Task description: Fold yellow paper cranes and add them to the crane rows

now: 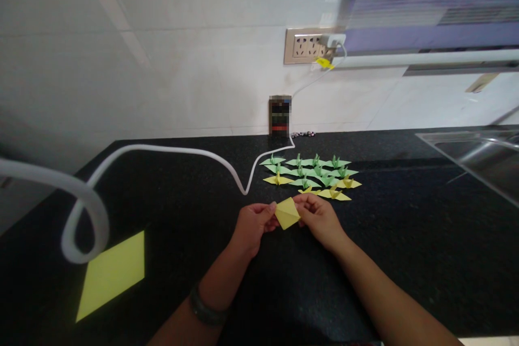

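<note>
Between my two hands is a small folded piece of yellow origami paper (287,214), diamond-like with a crease across it. My left hand (255,221) pinches its left corner between thumb and fingers. On the opposite side, my right hand (317,216) grips the right edge. Just beyond my hands, several folded paper cranes stand in rows; a green crane (305,183) and a yellow crane (334,193) are among those nearest. A flat sheet of yellow paper (115,275) lies on the counter to the left.
The black countertop (182,200) meets a pale tiled wall. A phone-like device (280,117) leans there, its cable running to a wall socket (302,46). A thick white flexible arm (174,148) loops across the left side. A metal sink (482,154) is at far right.
</note>
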